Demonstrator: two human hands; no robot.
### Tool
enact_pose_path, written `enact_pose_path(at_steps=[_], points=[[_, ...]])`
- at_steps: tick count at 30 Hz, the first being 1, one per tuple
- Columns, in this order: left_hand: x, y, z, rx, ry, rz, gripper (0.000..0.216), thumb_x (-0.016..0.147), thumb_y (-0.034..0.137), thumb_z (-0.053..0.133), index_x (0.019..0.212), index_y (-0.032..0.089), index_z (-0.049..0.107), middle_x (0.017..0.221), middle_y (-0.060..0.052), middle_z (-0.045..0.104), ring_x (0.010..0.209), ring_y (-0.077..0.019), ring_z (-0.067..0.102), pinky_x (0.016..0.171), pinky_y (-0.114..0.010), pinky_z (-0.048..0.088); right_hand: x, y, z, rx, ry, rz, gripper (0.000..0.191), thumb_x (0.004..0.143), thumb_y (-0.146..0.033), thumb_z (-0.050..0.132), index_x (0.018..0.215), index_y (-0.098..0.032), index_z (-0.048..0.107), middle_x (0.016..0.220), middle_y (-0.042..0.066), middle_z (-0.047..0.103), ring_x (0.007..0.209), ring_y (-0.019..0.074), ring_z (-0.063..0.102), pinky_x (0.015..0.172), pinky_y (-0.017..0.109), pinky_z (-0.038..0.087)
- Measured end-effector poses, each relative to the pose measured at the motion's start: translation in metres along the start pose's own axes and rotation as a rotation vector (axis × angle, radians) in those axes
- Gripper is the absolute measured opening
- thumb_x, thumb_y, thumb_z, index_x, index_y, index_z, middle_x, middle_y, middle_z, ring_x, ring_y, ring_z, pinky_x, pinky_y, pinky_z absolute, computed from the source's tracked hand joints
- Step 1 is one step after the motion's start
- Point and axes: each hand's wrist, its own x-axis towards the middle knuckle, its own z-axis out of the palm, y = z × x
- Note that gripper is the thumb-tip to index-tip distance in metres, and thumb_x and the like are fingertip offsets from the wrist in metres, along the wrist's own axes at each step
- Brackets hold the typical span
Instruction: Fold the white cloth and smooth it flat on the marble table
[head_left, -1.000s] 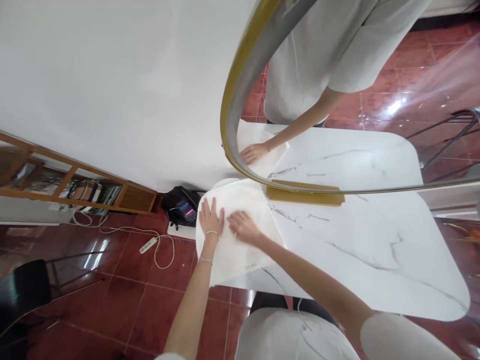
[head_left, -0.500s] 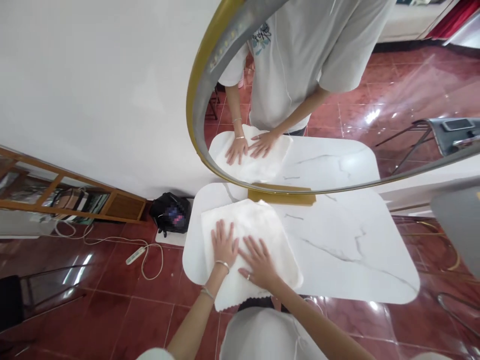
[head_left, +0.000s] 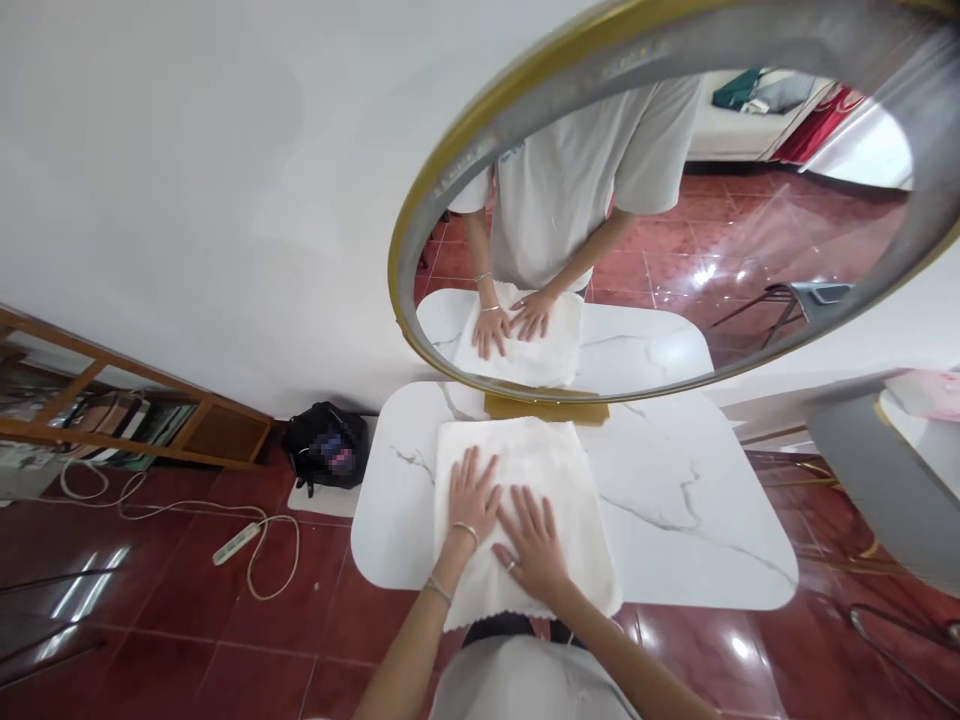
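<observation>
A white cloth point(head_left: 555, 470) lies spread on a white marble-patterned table point(head_left: 690, 520), its near edge hanging over the table's front. My left hand point(head_left: 472, 492) rests flat on the cloth with fingers apart, a bracelet at the wrist. Right beside it, my right hand point(head_left: 534, 545) also lies flat and spread on the cloth, with a ring on one finger. A round gold-framed mirror point(head_left: 420, 200) stands at the table's back on a gold base point(head_left: 546, 408) and reflects both hands and the cloth.
A white wall rises behind the table. On the red tiled floor to the left are a black bag point(head_left: 324, 445), a white power strip point(head_left: 234, 542) with its cable, and a low wooden shelf point(head_left: 127, 415). A grey chair back point(head_left: 877, 480) stands at the right.
The view has swung so the table and mirror sit more centred. Both hands have slid along the cloth and now lie flat side by side near its middle.
</observation>
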Motion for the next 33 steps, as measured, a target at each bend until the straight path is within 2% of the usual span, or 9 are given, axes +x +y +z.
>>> enact_pose_path(at_steps=[6,10,15,19,23,26,28,31,33], points=[[-0.053,-0.089,-0.022,0.132,0.08,-0.248,0.051,0.095,0.036,0.035,0.144,0.023,0.039,0.155,-0.011,0.027,0.144,-0.026,0.021,0.114,-0.051,0.024,0.045,-0.066,0.017,0.151,-0.118,-0.249,0.069,0.094,-0.053,0.038,0.152,-0.029,0.01,0.157,0.01,0.008,0.144,0.0337,0.011,0.111,0.06,0.019],[-0.064,-0.1,-0.023,0.173,0.143,-0.344,0.052,0.095,0.036,0.032,0.143,0.02,0.04,0.154,-0.012,0.029,0.143,-0.0269,0.023,0.115,-0.051,0.022,0.055,-0.074,0.013,0.2,-0.144,-0.32,0.07,0.094,-0.056,0.036,0.152,-0.027,0.011,0.157,0.008,0.006,0.144,0.0312,0.012,0.114,0.057,0.019],[-0.045,-0.046,-0.006,0.141,0.157,-0.295,0.051,0.094,0.035,0.035,0.143,0.022,0.04,0.154,-0.011,0.029,0.144,-0.0267,0.022,0.114,-0.052,0.022,0.032,-0.028,0.0,0.163,-0.127,-0.285,0.067,0.093,-0.054,0.04,0.151,-0.031,0.015,0.157,0.005,0.01,0.144,0.0304,0.017,0.113,0.056,0.023],[-0.025,0.024,0.021,0.058,0.122,-0.193,0.053,0.092,0.035,0.04,0.143,0.024,0.04,0.153,-0.012,0.031,0.142,-0.0288,0.025,0.112,-0.053,0.026,-0.013,0.034,-0.019,0.1,-0.087,-0.198,0.067,0.092,-0.051,0.044,0.15,-0.032,0.015,0.156,0.006,0.014,0.143,0.0319,0.02,0.111,0.058,0.026],[0.01,0.077,0.039,-0.028,0.012,-0.159,0.05,0.082,0.033,0.056,0.133,0.028,0.054,0.145,-0.011,0.044,0.133,-0.032,0.04,0.105,-0.051,0.036,-0.062,0.09,-0.043,0.049,-0.118,-0.132,0.068,0.092,-0.054,0.042,0.15,-0.034,0.014,0.156,0.007,0.015,0.142,0.0326,0.021,0.109,0.058,0.031],[0.044,0.094,0.03,0.009,0.019,-0.326,0.048,0.081,0.023,0.054,0.13,0.023,0.056,0.146,-0.016,0.039,0.132,-0.0352,0.039,0.102,-0.052,0.036,-0.084,0.116,-0.055,0.05,-0.164,-0.123,0.07,0.09,-0.058,0.044,0.15,-0.037,0.015,0.155,0.007,0.018,0.141,0.0326,0.024,0.107,0.058,0.034],[0.064,0.097,0.018,0.029,-0.055,-0.407,0.05,0.083,0.019,0.05,0.133,0.019,0.051,0.144,-0.019,0.04,0.126,-0.0334,0.045,0.098,-0.05,0.039,-0.089,0.124,-0.058,0.075,-0.174,-0.119,0.069,0.088,-0.06,0.046,0.149,-0.038,0.02,0.154,0.007,0.022,0.139,0.0326,0.028,0.107,0.058,0.036],[0.082,0.091,-0.002,0.019,-0.209,-0.392,0.046,0.081,0.017,0.051,0.127,0.021,0.053,0.128,-0.016,0.055,0.11,-0.0275,0.056,0.091,-0.044,0.041,-0.086,0.125,-0.058,0.135,-0.185,-0.065,0.062,0.086,-0.06,0.049,0.144,-0.041,0.035,0.152,0.005,0.029,0.137,0.0317,0.033,0.106,0.056,0.037],[0.087,0.084,-0.014,0.015,-0.244,-0.339,0.035,0.079,0.017,0.053,0.113,0.023,0.06,0.114,-0.011,0.062,0.106,-0.027,0.056,0.092,-0.045,0.039,-0.082,0.124,-0.059,0.183,-0.202,0.001,0.053,0.086,-0.057,0.052,0.136,-0.042,0.046,0.15,0.003,0.034,0.137,0.0307,0.035,0.107,0.055,0.036]])
